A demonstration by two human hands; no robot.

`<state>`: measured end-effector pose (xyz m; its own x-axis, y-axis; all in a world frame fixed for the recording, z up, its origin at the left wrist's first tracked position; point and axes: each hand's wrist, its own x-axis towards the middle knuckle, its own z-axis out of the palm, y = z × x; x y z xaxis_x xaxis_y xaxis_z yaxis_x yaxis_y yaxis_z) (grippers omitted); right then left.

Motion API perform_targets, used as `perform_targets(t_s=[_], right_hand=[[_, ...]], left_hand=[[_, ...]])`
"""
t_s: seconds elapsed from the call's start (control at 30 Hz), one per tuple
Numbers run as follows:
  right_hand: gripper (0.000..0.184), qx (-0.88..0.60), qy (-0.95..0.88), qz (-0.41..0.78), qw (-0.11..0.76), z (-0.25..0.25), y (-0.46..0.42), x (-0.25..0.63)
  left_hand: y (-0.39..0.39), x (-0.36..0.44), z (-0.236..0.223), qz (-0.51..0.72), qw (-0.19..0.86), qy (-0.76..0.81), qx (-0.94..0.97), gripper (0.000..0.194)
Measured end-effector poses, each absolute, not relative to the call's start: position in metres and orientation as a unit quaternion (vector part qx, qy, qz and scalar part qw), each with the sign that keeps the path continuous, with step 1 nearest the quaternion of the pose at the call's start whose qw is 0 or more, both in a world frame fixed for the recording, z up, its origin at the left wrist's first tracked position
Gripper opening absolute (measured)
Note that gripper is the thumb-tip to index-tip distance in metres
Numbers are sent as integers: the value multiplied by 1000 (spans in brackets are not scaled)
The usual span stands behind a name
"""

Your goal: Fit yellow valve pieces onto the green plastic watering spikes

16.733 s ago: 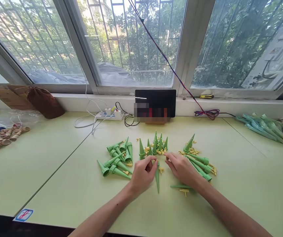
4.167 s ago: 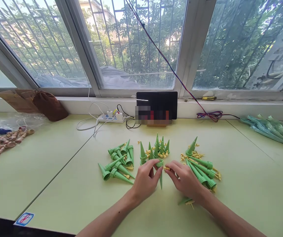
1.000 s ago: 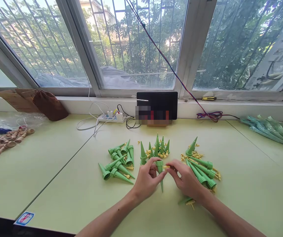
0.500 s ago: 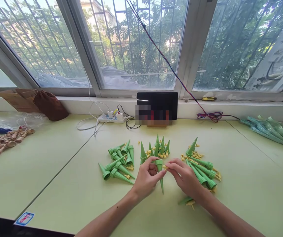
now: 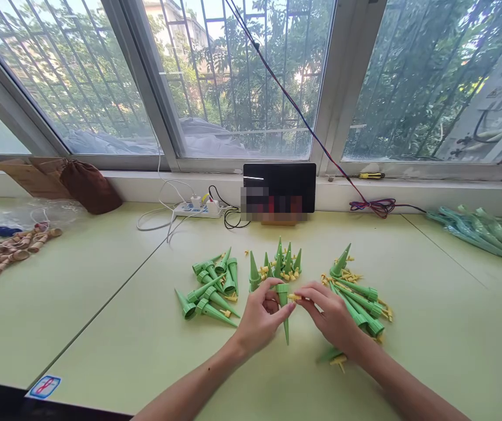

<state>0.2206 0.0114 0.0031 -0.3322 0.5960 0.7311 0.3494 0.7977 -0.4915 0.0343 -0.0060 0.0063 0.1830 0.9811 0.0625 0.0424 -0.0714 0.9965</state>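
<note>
- The left hand (image 5: 255,317) grasped a green spike (image 5: 283,298), its tip toward 6 o'clock.
- At the spike's 3 o'clock, the right hand (image 5: 332,313) pinched a yellow piece (image 5: 293,296).
- Upright spikes (image 5: 278,266) stood at 12 o'clock.

Daylit grey-framed windows (image 5: 237,82) rise behind a white ledge (image 5: 430,190) and a pale yellow-green tabletop (image 5: 88,280)

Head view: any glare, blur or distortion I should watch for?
Head view: bright daylight washes out patches through the windows; a white glare streak marks the dark screen, its lower part pixelated; window frames splay outward; the yellow piece in the right hand looks slightly blurred.
</note>
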Motion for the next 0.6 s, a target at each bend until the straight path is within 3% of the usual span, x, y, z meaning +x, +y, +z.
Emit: perform_targets(t_s=[0.3,0.6], right_hand=[[18,-318,-825,136,447,-1,13,224],[35,-371,-848,135,353,-5,11,228]], left_hand=[[-7,33,7,445,464,457,615,38],[-8,32,4,417,381,471,678,30]])
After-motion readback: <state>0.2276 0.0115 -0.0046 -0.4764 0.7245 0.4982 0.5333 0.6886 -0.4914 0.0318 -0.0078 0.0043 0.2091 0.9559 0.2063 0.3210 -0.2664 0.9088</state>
